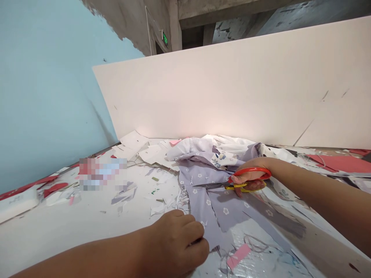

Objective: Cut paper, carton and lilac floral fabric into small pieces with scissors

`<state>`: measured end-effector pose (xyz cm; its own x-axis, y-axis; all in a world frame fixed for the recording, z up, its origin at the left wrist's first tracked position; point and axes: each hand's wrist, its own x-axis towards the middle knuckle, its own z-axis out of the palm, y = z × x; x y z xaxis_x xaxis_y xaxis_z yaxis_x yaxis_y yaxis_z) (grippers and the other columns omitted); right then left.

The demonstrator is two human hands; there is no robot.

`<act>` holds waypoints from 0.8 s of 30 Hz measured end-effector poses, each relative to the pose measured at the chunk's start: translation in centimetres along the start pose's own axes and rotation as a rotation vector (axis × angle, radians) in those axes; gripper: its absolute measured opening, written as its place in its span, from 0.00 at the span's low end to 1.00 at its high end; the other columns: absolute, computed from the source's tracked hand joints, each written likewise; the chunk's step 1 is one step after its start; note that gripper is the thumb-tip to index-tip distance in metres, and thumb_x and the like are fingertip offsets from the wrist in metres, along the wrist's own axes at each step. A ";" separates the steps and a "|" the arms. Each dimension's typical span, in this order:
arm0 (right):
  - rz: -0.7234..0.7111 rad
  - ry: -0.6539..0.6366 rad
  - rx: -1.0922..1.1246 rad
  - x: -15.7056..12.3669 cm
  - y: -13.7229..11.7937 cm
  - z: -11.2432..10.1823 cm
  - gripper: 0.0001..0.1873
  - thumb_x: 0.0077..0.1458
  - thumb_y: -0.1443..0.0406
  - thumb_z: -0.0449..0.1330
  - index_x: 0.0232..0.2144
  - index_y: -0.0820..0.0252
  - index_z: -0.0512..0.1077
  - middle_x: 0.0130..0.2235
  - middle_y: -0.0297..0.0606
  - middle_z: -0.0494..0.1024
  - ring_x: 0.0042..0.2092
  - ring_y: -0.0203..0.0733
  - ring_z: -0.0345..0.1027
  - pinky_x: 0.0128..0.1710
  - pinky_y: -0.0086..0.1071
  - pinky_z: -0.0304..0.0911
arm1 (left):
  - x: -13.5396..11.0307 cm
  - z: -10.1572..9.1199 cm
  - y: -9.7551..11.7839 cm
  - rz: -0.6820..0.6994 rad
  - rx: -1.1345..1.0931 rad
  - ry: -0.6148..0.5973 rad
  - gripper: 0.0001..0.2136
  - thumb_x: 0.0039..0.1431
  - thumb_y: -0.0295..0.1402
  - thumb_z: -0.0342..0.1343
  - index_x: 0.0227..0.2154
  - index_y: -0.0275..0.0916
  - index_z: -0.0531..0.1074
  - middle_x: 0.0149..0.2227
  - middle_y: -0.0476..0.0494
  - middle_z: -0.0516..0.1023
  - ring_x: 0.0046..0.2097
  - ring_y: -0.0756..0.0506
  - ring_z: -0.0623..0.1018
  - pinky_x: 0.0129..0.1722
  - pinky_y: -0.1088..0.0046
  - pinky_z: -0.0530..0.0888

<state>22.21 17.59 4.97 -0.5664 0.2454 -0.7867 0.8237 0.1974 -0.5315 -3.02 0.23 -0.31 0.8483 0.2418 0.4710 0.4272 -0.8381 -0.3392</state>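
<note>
My right hand [251, 172] is closed around a pair of scissors [232, 183] with one red and one yellow handle loop. The blades point left and lie over a lilac cloth with small white flowers [216, 208], spread on the table. My left hand [176, 241] is at the near edge, fingers curled and pressed on the cloth's near end. Behind the scissors the cloth bunches up with a white printed fabric [223, 148].
A tall white board [246, 88] stands along the back of the table, next to a pale blue wall [43, 96]. White paper sheets [136, 144], cloth scraps and threads litter the table [72, 227]. Red pieces [339, 162] lie at the right, a pink slip [238, 256] near the front.
</note>
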 end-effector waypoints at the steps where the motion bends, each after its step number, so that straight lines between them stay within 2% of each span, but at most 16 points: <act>1: -0.005 0.004 -0.018 0.0 -0.1 -0.1 0.42 0.37 0.33 0.46 0.33 0.64 0.71 0.16 0.25 0.54 0.17 0.30 0.45 0.17 0.28 0.45 | 0.0 0.0 0.0 -0.002 -0.003 0.003 0.03 0.54 0.26 0.46 0.29 0.37 0.64 0.22 0.49 0.65 0.22 0.50 0.62 0.20 0.72 0.57; 14: -0.004 0.067 -0.210 0.1 -0.3 -0.8 0.40 0.42 0.36 0.46 0.34 0.65 0.72 0.14 0.26 0.57 0.16 0.31 0.49 0.19 0.29 0.49 | -0.3 0.3 -0.2 -0.025 -0.037 -0.029 0.03 0.54 0.26 0.45 0.30 0.38 0.63 0.22 0.48 0.65 0.22 0.50 0.62 0.20 0.72 0.58; 24: 0.031 0.119 -0.267 0.1 -0.2 -1.1 0.32 0.46 0.41 0.50 0.31 0.64 0.73 0.15 0.27 0.60 0.16 0.30 0.51 0.21 0.28 0.51 | -0.1 0.3 -0.4 -0.045 -0.068 -0.025 0.04 0.53 0.26 0.46 0.28 0.37 0.65 0.22 0.48 0.66 0.22 0.50 0.62 0.21 0.72 0.57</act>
<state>21.94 18.64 5.39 -0.5530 0.3613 -0.7507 0.8140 0.4266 -0.3943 -3.20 0.68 -0.47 0.8367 0.2909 0.4641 0.4433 -0.8573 -0.2618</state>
